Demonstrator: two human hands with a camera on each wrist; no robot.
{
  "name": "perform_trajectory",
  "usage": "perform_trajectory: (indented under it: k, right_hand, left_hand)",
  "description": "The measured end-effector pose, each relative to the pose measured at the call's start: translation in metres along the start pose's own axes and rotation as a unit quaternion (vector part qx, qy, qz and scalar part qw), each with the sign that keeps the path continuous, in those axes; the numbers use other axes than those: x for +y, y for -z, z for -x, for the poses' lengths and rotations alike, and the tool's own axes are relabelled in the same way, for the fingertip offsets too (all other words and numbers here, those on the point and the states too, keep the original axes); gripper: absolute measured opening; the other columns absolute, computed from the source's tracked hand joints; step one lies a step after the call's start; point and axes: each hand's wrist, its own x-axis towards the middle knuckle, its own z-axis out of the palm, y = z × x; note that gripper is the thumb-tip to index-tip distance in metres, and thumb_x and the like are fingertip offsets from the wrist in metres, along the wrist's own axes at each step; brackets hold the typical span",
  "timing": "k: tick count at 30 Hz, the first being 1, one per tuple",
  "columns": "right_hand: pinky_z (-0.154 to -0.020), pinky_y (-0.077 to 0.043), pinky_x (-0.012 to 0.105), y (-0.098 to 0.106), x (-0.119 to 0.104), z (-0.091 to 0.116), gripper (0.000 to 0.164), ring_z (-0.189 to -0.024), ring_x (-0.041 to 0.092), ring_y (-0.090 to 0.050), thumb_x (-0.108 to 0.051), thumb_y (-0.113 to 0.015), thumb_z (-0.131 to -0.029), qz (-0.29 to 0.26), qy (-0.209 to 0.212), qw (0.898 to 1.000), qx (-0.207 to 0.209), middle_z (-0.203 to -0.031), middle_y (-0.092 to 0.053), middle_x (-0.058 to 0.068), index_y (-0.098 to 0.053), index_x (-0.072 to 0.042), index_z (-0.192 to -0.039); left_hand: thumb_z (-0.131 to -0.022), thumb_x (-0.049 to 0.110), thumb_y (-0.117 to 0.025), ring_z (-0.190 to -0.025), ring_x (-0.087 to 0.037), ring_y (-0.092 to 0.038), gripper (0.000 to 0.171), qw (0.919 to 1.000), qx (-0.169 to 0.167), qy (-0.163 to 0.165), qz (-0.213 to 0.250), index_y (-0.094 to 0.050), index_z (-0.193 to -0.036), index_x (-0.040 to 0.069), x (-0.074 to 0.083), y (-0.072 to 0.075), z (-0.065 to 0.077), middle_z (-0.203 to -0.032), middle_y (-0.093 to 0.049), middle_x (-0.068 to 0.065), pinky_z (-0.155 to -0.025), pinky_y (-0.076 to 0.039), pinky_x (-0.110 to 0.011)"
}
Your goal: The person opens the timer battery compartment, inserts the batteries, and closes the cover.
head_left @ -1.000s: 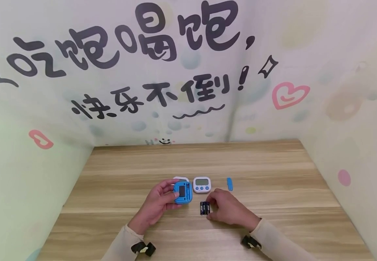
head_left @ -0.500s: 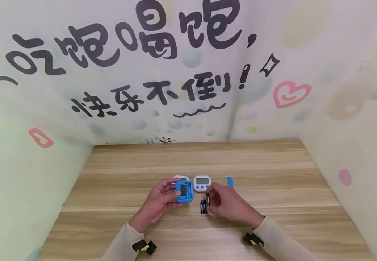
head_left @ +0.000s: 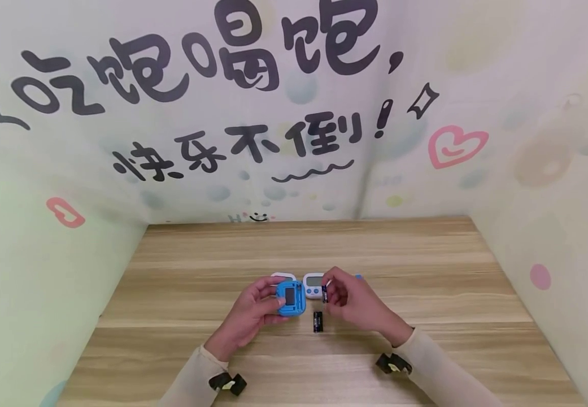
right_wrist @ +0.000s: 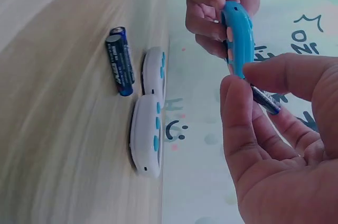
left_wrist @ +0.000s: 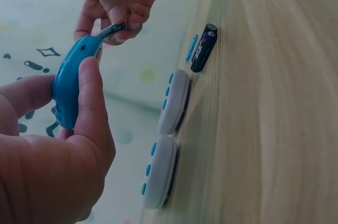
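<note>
Above the table (head_left: 197,254), narrowly parted right fingers (right_wrist: 237,110) pinch a battery (right_wrist: 266,99).

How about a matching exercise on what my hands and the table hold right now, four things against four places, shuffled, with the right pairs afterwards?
Things:
1. Rounded blue plastic device
2. Single dark cylindrical battery
3. Pair of dark cylindrical batteries
4. Thin blue plastic strip

Places:
A. Lying side by side on the wooden table
B. Mostly hidden behind the right hand in the head view
C. Held in the left hand
D. Pinched in the right hand

Pairs: 1-C, 2-D, 3-A, 4-B
</note>
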Motion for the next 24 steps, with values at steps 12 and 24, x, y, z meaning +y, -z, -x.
perform_trajectory:
  k: [12, 24]
  right_hand:
    - [-0.067, -0.068, 0.033, 0.006, -0.010, -0.007, 0.023, -0.079, 0.031, -0.077, -0.009, -0.071, -0.102, -0.035, 0.012, 0.999, 0.032, -0.096, -0.079, 0.006, -0.061, -0.011, -0.123]
    - [-0.071, -0.068, 0.030, -0.002, -0.022, -0.010, 0.007, -0.084, 0.015, -0.077, -0.015, -0.075, -0.100, -0.061, 0.036, 0.994, 0.078, -0.097, -0.079, 0.002, -0.073, -0.014, -0.107]
  left_hand:
    - [-0.100, 0.007, -0.070, -0.106, -0.024, -0.073, 0.067, 0.9999, -0.008, -0.007, -0.004, -0.036, -0.157, -0.004, 0.000, -0.005, -0.002, -0.130, -0.062, -0.010, -0.092, -0.066, -0.049]
    - [-0.100, 0.006, -0.070, -0.106, -0.024, -0.073, 0.062, 0.9998, -0.015, -0.010, -0.007, -0.040, -0.154, -0.002, 0.002, -0.009, -0.004, -0.129, -0.061, -0.011, -0.092, -0.065, -0.050]
